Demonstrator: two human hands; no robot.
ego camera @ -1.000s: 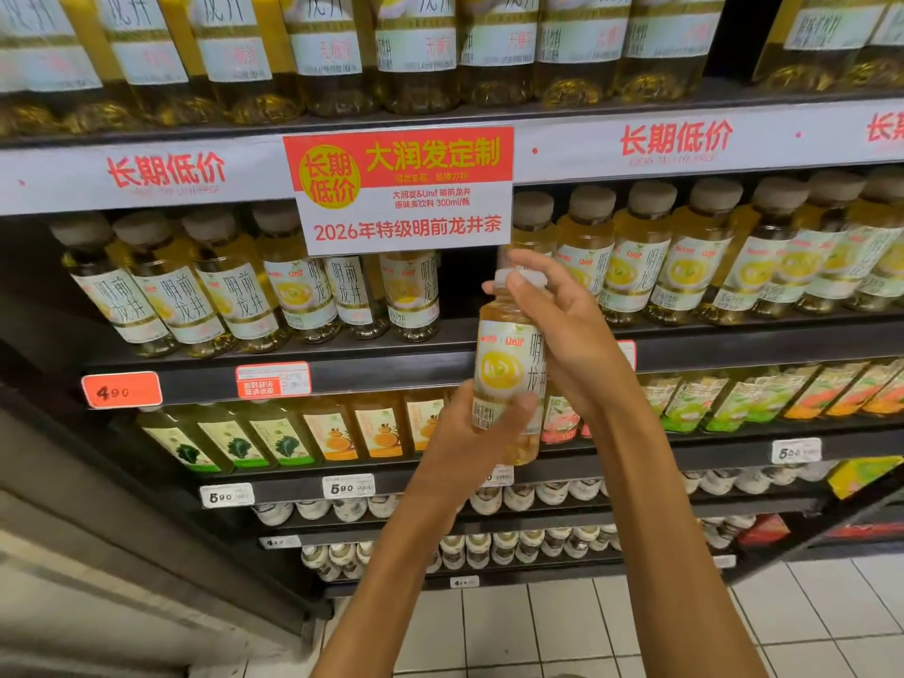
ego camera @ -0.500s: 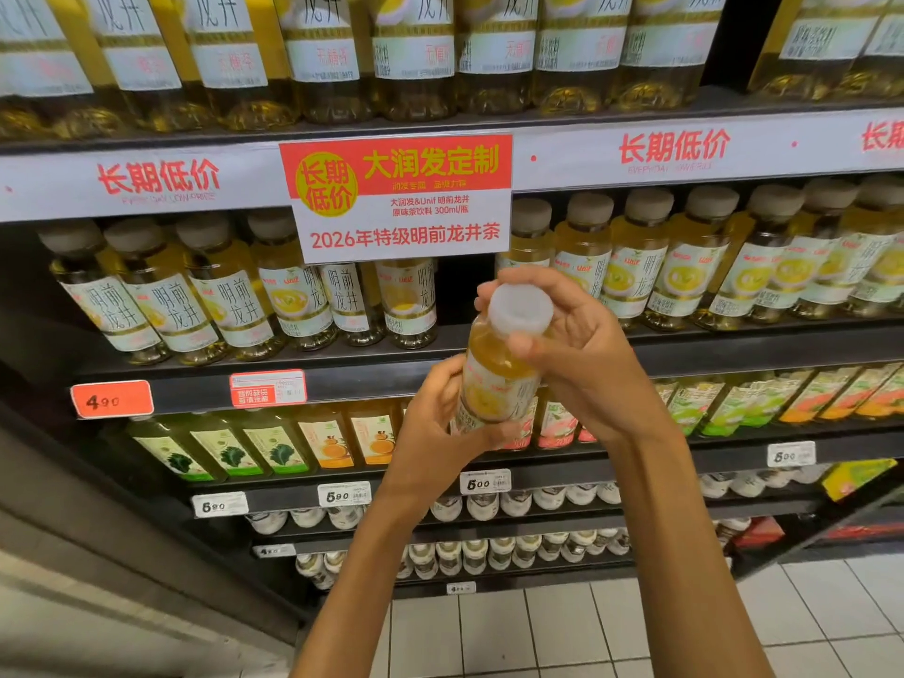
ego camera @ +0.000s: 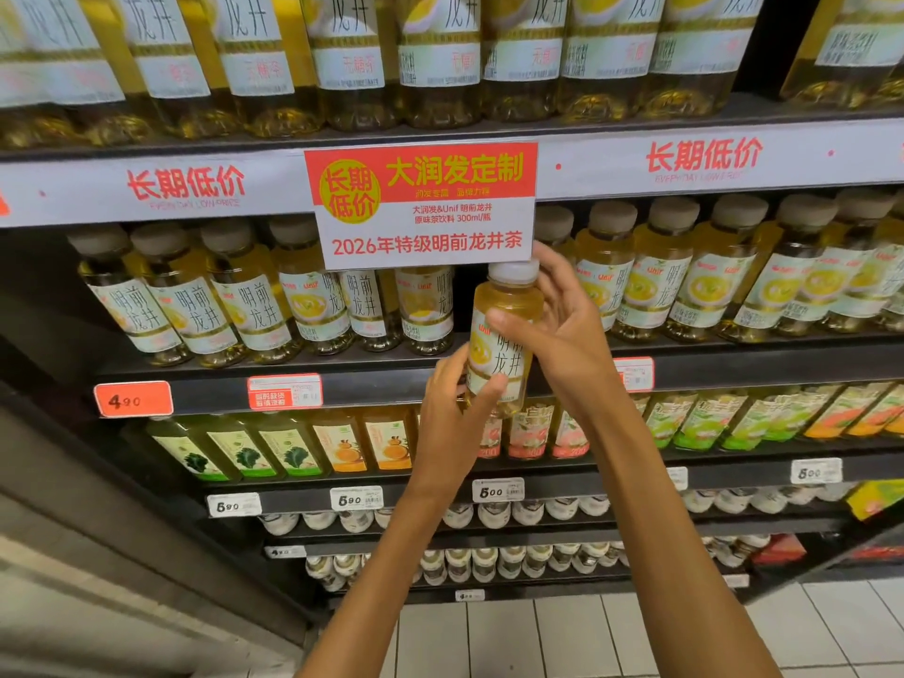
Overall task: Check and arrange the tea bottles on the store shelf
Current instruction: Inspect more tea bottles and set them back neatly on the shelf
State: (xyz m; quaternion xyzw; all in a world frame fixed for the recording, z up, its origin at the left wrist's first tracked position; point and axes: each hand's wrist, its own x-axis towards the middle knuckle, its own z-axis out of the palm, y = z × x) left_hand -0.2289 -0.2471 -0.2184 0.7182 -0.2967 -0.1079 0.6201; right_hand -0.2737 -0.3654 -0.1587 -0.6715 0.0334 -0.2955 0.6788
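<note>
A small tea bottle (ego camera: 504,330) with yellow tea, a white cap and a pale label is held upright in front of the middle shelf (ego camera: 372,371). My left hand (ego camera: 452,413) grips its lower part, thumb across the label. My right hand (ego camera: 567,330) curls round its upper part from the right, thumb on the front. The bottle stands before a dark gap between two rows of like bottles: one row to the left (ego camera: 254,305), another to the right (ego camera: 709,281).
A red-and-white promotion sign (ego camera: 423,205) hangs from the upper shelf edge just above the cap. Larger tea bottles (ego camera: 440,56) fill the top shelf. Juice bottles (ego camera: 342,445) and white-capped bottles (ego camera: 494,516) fill lower shelves. Price tags (ego camera: 133,399) line the edges. The tiled floor (ego camera: 538,638) lies below.
The bottle, tilted with its cap toward me half a second ago, now stands upright and sits higher and closer to the shelf gap. Both hands kept their grip.
</note>
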